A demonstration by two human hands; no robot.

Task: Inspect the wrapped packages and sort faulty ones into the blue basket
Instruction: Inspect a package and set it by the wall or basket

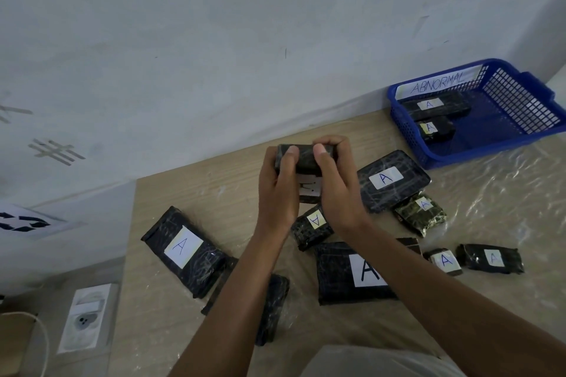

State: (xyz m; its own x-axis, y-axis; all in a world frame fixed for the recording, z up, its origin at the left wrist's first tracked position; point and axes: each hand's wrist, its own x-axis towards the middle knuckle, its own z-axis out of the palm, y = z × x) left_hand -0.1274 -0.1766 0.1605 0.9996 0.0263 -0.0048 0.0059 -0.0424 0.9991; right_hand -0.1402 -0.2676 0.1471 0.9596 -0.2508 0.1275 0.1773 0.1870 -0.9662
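We hold one small black plastic-wrapped package (303, 159) up over the counter (171, 193), left hand (280, 190) and right hand (335, 190) both gripping it. We should turn it slowly, checking every side before using the blue plastic basket (520, 119).

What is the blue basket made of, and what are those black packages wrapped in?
The blue basket looks like hard molded plastic: its walls are a glossy, even grid of holes. The package on the table seems wrapped in dark material under clear, shiny film, which wrinkles and glints. What is inside is hidden.
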